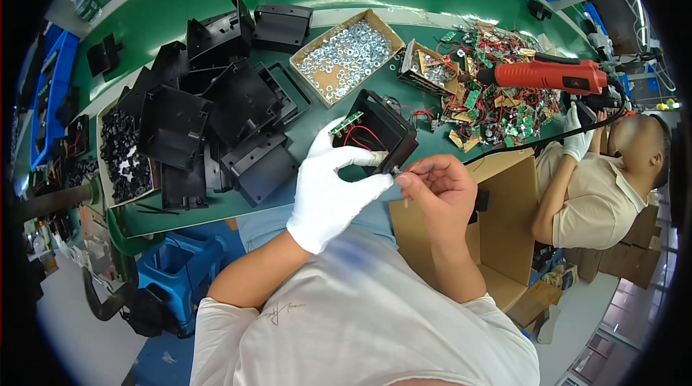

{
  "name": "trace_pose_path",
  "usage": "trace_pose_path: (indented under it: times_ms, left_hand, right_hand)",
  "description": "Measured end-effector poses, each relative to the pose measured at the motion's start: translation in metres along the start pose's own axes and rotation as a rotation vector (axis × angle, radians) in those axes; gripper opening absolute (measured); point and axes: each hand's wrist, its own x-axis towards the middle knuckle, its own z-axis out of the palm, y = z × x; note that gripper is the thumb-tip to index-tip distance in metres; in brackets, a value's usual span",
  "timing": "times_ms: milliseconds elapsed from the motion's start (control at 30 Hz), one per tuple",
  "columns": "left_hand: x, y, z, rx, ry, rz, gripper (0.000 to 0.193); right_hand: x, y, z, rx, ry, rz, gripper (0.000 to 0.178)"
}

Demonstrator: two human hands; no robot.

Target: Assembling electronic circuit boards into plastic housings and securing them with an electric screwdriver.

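Observation:
In a white glove, my left hand (333, 183) grips a black plastic housing (393, 126) near the bench's front edge. The housing is tilted, its open side facing the hand. Red wires (365, 134) and a small green circuit board (346, 124) show at its opening. My bare right hand (441, 188) is closed in a pinch at the housing's lower corner, beside the left fingertips. A small metallic piece (396, 170) shows between the two hands; its kind is too small to tell.
Black housings (241, 98) are piled at left beside a tray of small black parts (124, 144). Ahead lies a box of metal washers (346, 51). A red-orange power screwdriver (551, 77) hangs over wired circuit boards (497, 108). A cardboard box (504, 220) stands right; a co-worker (595, 184) sits beyond.

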Motion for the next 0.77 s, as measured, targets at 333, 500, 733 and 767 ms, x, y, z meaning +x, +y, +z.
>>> trace_pose_path:
  times_ms: [333,500,733,767]
  left_hand:
    - [0.0,0.0,0.002,-0.141,0.009,-0.128,0.028]
    - [-0.001,0.007,0.005,0.264,0.087,0.266,0.03]
    - [-0.001,0.024,0.004,0.434,0.158,0.466,0.036]
    - [-0.002,0.024,0.003,0.458,0.158,0.483,0.037]
  right_hand:
    - [-0.004,-0.008,0.003,-0.288,0.083,-0.108,0.011]
    - [-0.002,-0.01,-0.001,-0.782,-0.154,-0.287,0.005]
    - [-0.005,0.0,0.002,-0.642,-0.148,-0.29,0.003]
    - [-0.005,0.001,0.004,-0.583,-0.133,-0.259,0.004]
